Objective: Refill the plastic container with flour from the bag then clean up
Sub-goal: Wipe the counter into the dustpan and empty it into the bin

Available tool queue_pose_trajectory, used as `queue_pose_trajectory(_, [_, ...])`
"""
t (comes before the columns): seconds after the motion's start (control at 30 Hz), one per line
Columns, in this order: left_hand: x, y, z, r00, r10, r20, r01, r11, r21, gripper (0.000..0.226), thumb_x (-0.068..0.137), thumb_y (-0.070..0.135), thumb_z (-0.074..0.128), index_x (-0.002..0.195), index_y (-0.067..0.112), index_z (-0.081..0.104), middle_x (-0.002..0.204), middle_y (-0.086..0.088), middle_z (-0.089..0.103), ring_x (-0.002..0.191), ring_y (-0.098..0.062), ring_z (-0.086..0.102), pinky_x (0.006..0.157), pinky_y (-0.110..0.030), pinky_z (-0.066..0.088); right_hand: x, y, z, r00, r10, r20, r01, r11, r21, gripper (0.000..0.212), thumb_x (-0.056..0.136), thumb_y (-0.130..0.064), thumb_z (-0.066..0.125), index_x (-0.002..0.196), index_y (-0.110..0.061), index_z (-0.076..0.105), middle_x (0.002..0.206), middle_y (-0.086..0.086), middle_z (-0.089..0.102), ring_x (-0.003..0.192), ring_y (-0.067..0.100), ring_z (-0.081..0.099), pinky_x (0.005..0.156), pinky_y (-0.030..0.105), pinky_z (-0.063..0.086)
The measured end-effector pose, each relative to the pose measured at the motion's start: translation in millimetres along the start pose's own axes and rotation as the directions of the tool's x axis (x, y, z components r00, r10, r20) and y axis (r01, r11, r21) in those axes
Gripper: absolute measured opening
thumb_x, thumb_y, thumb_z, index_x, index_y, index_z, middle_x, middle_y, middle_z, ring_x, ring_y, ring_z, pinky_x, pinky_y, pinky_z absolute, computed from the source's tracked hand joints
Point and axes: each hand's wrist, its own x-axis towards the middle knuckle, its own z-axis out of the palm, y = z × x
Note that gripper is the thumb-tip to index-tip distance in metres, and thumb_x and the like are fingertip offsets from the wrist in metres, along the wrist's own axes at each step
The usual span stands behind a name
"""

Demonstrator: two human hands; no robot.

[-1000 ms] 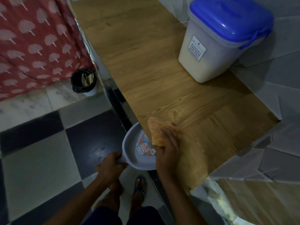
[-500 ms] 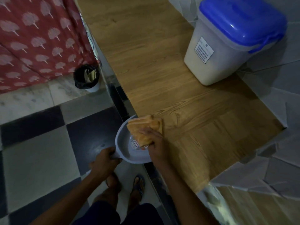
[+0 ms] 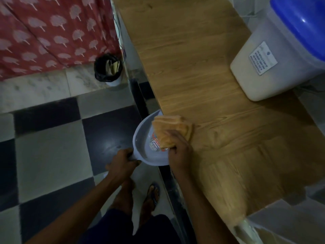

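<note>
A white plastic container (image 3: 267, 67) with a blue lid (image 3: 302, 23) stands shut at the back right of the wooden counter (image 3: 193, 67); pale flour shows through its wall. My left hand (image 3: 121, 162) grips the handle of a pale grey dustpan (image 3: 146, 150), held just below the counter's front edge. My right hand (image 3: 177, 148) holds a folded orange cloth (image 3: 170, 131) that lies across the counter edge and over the dustpan's mouth. A label shows inside the pan. No flour bag is in view.
A small bin with a black liner (image 3: 108, 69) stands on the floor by the counter's end. A red patterned cloth (image 3: 52, 32) hangs at the upper left. The floor is black and white checkered tile (image 3: 52, 147). Grey tiled wall runs along the counter's right side.
My right hand has swept the cloth from the counter's near part to its front edge, over the dustpan. The dustpan has stayed under the edge in my left hand.
</note>
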Motion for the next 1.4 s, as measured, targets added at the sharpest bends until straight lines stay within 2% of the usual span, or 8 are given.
queue_pose_trajectory(0.1, [16, -7, -22, 1.000, -0.023, -0.002, 0.023, 1.000, -0.020, 0.029, 0.078, 0.012, 0.077, 0.107, 0.015, 0.071, 0.099, 0.001, 0.072, 0.093, -0.014, 0.068, 0.086, -0.041, 0.057, 15, -18, 38, 0.986, 0.052, 0.155, -0.075, 0.987, 0.144, 0.047, 0.085, 0.010, 0.050, 0.123, -0.010, 0.070, 0.126, 0.000, 0.068, 0.117, 0.015, 0.063, 0.098, 0.044, 0.055])
queue_pose_trajectory(0.3, [56, -20, -84, 0.996, -0.074, -0.040, 0.070, 0.994, -0.082, 0.048, 0.059, 0.046, 0.070, 0.094, 0.013, 0.073, 0.088, -0.001, 0.074, 0.083, -0.015, 0.069, 0.077, -0.040, 0.057, 65, -61, 83, 0.969, 0.208, 0.131, -0.240, 0.917, 0.319, 0.043, 0.082, 0.002, 0.051, 0.120, -0.007, 0.071, 0.119, 0.004, 0.072, 0.115, 0.015, 0.066, 0.099, 0.042, 0.055])
queue_pose_trajectory(0.5, [101, -26, -150, 0.990, -0.088, -0.110, 0.080, 0.994, -0.070, 0.020, 0.077, 0.005, 0.072, 0.088, 0.021, 0.068, 0.081, 0.003, 0.068, 0.073, -0.005, 0.059, 0.057, -0.007, 0.040, 116, -91, 122, 0.945, 0.318, 0.082, -0.325, 0.867, 0.378, 0.045, 0.080, 0.013, 0.053, 0.113, -0.009, 0.074, 0.107, 0.007, 0.075, 0.104, 0.023, 0.070, 0.092, 0.050, 0.057])
queue_pose_trajectory(0.73, [170, -30, -223, 0.982, -0.095, -0.166, 0.089, 0.995, -0.045, 0.019, 0.078, 0.013, 0.076, 0.097, 0.015, 0.072, 0.088, 0.001, 0.070, 0.082, -0.014, 0.063, 0.073, -0.032, 0.049, 195, -125, 189, 0.919, 0.393, 0.042, -0.374, 0.830, 0.413, 0.047, 0.085, 0.016, 0.058, 0.111, -0.021, 0.071, 0.104, -0.002, 0.073, 0.100, 0.010, 0.069, 0.095, 0.037, 0.057])
queue_pose_trajectory(0.9, [240, -28, -271, 0.974, -0.126, -0.189, 0.119, 0.992, -0.049, 0.022, 0.080, 0.010, 0.076, 0.102, 0.013, 0.071, 0.090, 0.002, 0.067, 0.083, -0.013, 0.061, 0.069, -0.027, 0.042, 271, -135, 249, 0.915, 0.389, 0.111, -0.397, 0.810, 0.432, 0.054, 0.088, 0.013, 0.059, 0.102, -0.039, 0.068, 0.104, -0.016, 0.069, 0.105, 0.013, 0.066, 0.096, 0.033, 0.055])
queue_pose_trajectory(1.07, [329, -24, -319, 0.955, -0.183, -0.235, 0.169, 0.982, -0.079, 0.020, 0.080, 0.010, 0.075, 0.098, 0.018, 0.070, 0.090, 0.002, 0.068, 0.086, -0.016, 0.064, 0.078, -0.036, 0.053, 362, -136, 317, 0.913, 0.392, 0.110, -0.398, 0.803, 0.444, 0.044, 0.088, 0.014, 0.059, 0.113, -0.020, 0.069, 0.102, -0.005, 0.071, 0.098, 0.012, 0.065, 0.086, 0.025, 0.054])
queue_pose_trajectory(1.17, [389, -18, -350, 0.947, -0.208, -0.244, 0.190, 0.977, -0.097, 0.017, 0.080, 0.010, 0.075, 0.096, 0.012, 0.072, 0.091, -0.004, 0.072, 0.086, -0.021, 0.068, 0.080, -0.044, 0.057, 421, -133, 361, 0.901, 0.418, 0.116, -0.424, 0.794, 0.435, 0.043, 0.088, 0.015, 0.059, 0.115, -0.017, 0.067, 0.096, -0.006, 0.069, 0.083, -0.004, 0.066, 0.078, 0.014, 0.051])
queue_pose_trajectory(1.4, [536, -14, -405, 0.888, -0.365, -0.280, 0.334, 0.930, -0.152, 0.020, 0.086, 0.009, 0.070, 0.106, 0.006, 0.070, 0.101, -0.012, 0.071, 0.092, -0.025, 0.066, 0.084, -0.037, 0.053, 540, -112, 469, 0.813, 0.548, 0.196, -0.582, 0.753, 0.307, 0.038, 0.089, 0.010, 0.058, 0.123, -0.004, 0.069, 0.120, 0.010, 0.070, 0.114, 0.025, 0.065, 0.103, 0.041, 0.052])
